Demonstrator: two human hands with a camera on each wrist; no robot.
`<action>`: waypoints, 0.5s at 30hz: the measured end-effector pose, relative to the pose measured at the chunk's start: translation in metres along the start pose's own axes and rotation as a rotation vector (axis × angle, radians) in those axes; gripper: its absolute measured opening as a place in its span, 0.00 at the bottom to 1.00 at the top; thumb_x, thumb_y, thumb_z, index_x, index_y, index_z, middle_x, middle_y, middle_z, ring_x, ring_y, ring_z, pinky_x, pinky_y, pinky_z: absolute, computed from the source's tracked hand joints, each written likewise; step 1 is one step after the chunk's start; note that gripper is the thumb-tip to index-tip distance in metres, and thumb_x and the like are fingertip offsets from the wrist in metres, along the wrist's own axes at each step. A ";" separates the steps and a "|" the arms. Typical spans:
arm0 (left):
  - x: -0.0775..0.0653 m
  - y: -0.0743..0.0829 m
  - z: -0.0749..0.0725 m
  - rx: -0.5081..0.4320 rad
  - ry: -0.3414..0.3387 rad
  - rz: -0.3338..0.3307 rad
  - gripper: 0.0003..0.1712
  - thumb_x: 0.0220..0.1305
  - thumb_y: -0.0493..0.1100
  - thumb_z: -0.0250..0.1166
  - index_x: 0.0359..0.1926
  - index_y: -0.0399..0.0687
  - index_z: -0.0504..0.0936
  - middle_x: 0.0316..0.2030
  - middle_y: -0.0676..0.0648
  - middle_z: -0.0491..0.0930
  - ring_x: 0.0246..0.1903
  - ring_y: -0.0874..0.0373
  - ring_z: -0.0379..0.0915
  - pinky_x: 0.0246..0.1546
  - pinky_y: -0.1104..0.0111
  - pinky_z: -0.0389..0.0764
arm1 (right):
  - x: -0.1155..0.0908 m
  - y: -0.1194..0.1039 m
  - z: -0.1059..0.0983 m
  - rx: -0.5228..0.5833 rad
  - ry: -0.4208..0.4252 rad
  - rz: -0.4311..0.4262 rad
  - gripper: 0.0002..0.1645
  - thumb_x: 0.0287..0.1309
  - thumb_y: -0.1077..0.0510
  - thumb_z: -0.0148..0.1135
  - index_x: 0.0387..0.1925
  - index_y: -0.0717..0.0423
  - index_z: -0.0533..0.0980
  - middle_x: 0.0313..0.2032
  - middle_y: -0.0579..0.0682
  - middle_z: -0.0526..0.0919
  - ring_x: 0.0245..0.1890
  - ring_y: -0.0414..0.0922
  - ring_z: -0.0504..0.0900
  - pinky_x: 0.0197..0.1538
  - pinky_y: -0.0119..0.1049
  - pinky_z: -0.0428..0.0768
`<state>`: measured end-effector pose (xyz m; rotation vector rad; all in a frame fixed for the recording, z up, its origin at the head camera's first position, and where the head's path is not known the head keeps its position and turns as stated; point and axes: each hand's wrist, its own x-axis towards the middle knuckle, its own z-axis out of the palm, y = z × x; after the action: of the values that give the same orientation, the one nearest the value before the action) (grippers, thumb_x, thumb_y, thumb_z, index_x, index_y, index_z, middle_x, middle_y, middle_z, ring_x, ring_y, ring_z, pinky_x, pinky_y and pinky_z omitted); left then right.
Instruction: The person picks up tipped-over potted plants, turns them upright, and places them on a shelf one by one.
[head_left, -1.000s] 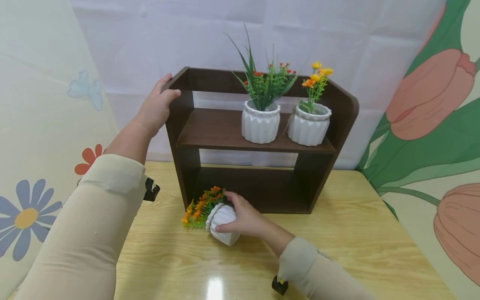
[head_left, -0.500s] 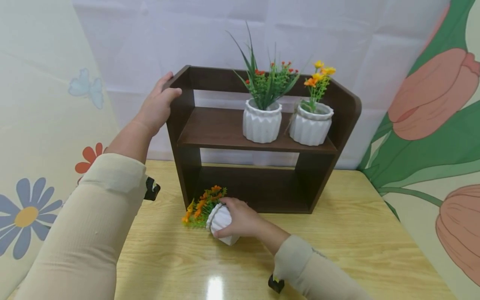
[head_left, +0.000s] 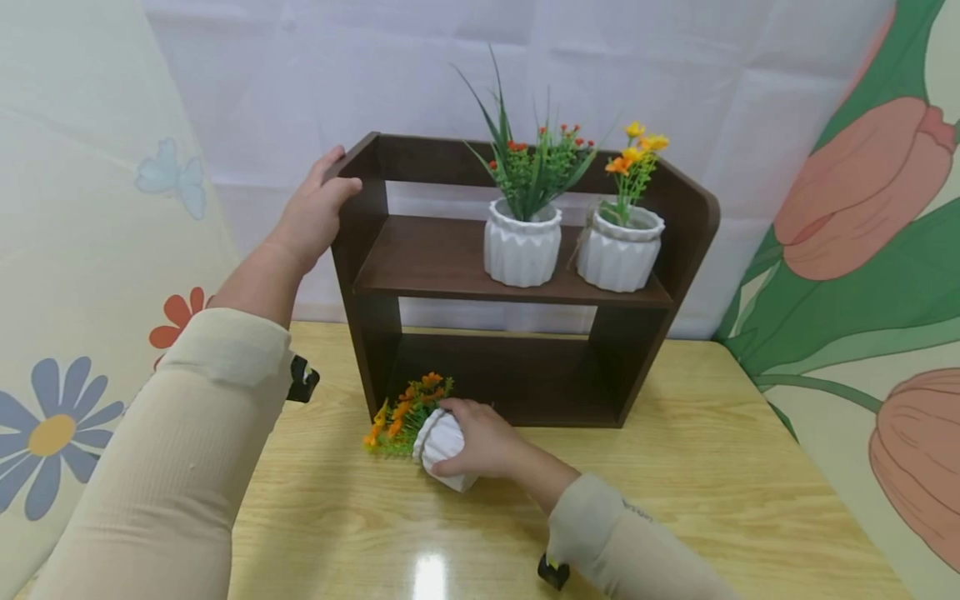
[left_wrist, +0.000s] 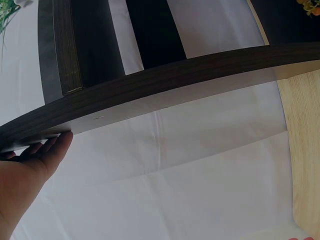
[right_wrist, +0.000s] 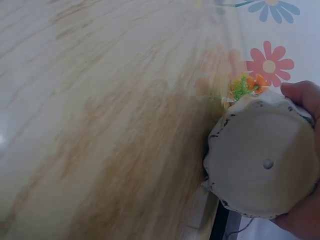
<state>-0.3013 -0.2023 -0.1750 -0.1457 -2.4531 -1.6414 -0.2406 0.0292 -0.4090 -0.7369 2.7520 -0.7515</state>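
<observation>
My left hand [head_left: 311,215] grips the upper edge of the left side panel of a dark brown two-tier shelf [head_left: 465,287], thumb on the inner side. In the left wrist view, that hand's fingers [left_wrist: 56,152] lie against the panel's outer face. With my right hand [head_left: 483,442] I hold a white ribbed flowerpot [head_left: 442,446] with orange flowers [head_left: 405,412]. It lies on its side on the table before the shelf's lower left corner, blooms pointing left. Seen from the right wrist, the pot's round base [right_wrist: 265,157] with a small central hole faces the camera.
On the upper tier stand a white pot [head_left: 522,246] with grass and red flowers, and another white pot [head_left: 621,250] with yellow-orange flowers. The wooden table [head_left: 712,483] meets a white cloth [head_left: 450,75] behind and flower-printed walls at both sides.
My right hand has closed further round the flowerpot, its fingers moving onto the upper side and its thumb lower down. The left hand, shelf and pots stay put.
</observation>
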 end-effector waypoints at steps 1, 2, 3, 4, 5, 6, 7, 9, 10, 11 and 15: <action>0.000 0.000 0.000 0.002 0.001 0.000 0.38 0.71 0.59 0.40 0.78 0.71 0.38 0.78 0.48 0.44 0.73 0.46 0.50 0.73 0.48 0.49 | -0.001 0.001 0.001 -0.002 0.006 -0.004 0.56 0.43 0.37 0.74 0.72 0.45 0.61 0.67 0.51 0.71 0.61 0.50 0.71 0.56 0.45 0.75; 0.000 0.000 0.000 0.002 0.002 -0.001 0.38 0.71 0.59 0.40 0.78 0.71 0.39 0.78 0.48 0.44 0.73 0.46 0.50 0.73 0.48 0.49 | -0.002 0.001 0.001 -0.002 0.012 -0.007 0.56 0.43 0.37 0.74 0.72 0.45 0.61 0.67 0.50 0.70 0.62 0.50 0.71 0.57 0.46 0.75; 0.000 0.000 0.000 0.002 0.003 0.000 0.38 0.71 0.59 0.40 0.78 0.71 0.39 0.78 0.48 0.44 0.73 0.46 0.50 0.73 0.48 0.49 | -0.003 0.002 0.002 0.002 0.017 -0.009 0.56 0.43 0.37 0.73 0.72 0.44 0.60 0.68 0.50 0.70 0.63 0.50 0.70 0.58 0.47 0.74; 0.001 0.000 0.000 0.002 0.005 -0.001 0.38 0.71 0.59 0.40 0.78 0.71 0.39 0.78 0.48 0.44 0.73 0.46 0.50 0.73 0.48 0.49 | -0.003 0.003 0.002 0.008 0.024 -0.010 0.55 0.43 0.37 0.73 0.72 0.44 0.60 0.68 0.50 0.69 0.64 0.51 0.69 0.58 0.48 0.74; 0.001 0.000 0.000 0.001 0.006 -0.001 0.38 0.71 0.59 0.40 0.78 0.71 0.39 0.78 0.48 0.44 0.73 0.46 0.50 0.73 0.48 0.49 | -0.004 0.004 0.003 0.016 0.030 -0.012 0.55 0.43 0.37 0.73 0.72 0.44 0.60 0.69 0.50 0.69 0.65 0.51 0.69 0.59 0.49 0.74; 0.001 0.000 -0.001 0.000 0.006 -0.002 0.38 0.71 0.59 0.40 0.78 0.71 0.39 0.78 0.48 0.44 0.73 0.46 0.50 0.73 0.48 0.49 | -0.005 0.005 0.003 0.028 0.035 -0.013 0.55 0.43 0.38 0.73 0.72 0.43 0.60 0.69 0.50 0.68 0.66 0.52 0.68 0.60 0.49 0.73; 0.000 0.000 -0.001 0.002 0.006 -0.002 0.38 0.71 0.59 0.40 0.78 0.71 0.39 0.78 0.48 0.44 0.73 0.46 0.50 0.73 0.48 0.49 | -0.006 0.006 0.003 0.037 0.042 -0.016 0.55 0.43 0.38 0.73 0.72 0.43 0.60 0.70 0.50 0.68 0.66 0.52 0.67 0.60 0.50 0.73; 0.000 -0.001 -0.001 0.000 0.005 0.000 0.38 0.71 0.59 0.40 0.78 0.71 0.38 0.78 0.48 0.43 0.74 0.46 0.48 0.74 0.48 0.48 | -0.008 0.008 0.003 0.054 0.049 -0.021 0.56 0.43 0.38 0.73 0.72 0.43 0.60 0.70 0.51 0.67 0.67 0.52 0.67 0.61 0.50 0.73; 0.000 0.000 -0.001 0.001 0.003 0.001 0.38 0.71 0.59 0.40 0.78 0.70 0.38 0.78 0.48 0.43 0.74 0.46 0.47 0.74 0.47 0.47 | -0.009 0.010 0.003 0.064 0.053 -0.023 0.56 0.43 0.38 0.73 0.72 0.43 0.60 0.70 0.51 0.66 0.66 0.52 0.67 0.60 0.50 0.73; 0.000 0.000 -0.001 0.004 0.002 0.002 0.38 0.71 0.59 0.40 0.78 0.70 0.38 0.78 0.48 0.42 0.74 0.46 0.46 0.74 0.47 0.47 | -0.010 0.012 0.003 0.073 0.054 -0.025 0.55 0.43 0.38 0.73 0.73 0.43 0.60 0.70 0.51 0.66 0.66 0.51 0.68 0.60 0.50 0.73; 0.000 0.001 0.000 0.004 0.000 0.006 0.38 0.71 0.59 0.40 0.78 0.69 0.38 0.78 0.48 0.42 0.74 0.46 0.47 0.74 0.47 0.48 | -0.013 0.019 0.003 0.110 0.072 -0.039 0.55 0.43 0.40 0.73 0.73 0.44 0.59 0.70 0.52 0.66 0.63 0.51 0.69 0.56 0.48 0.75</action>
<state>-0.3009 -0.2020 -0.1744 -0.1522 -2.4537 -1.6339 -0.2362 0.0483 -0.4208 -0.7564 2.7406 -0.9467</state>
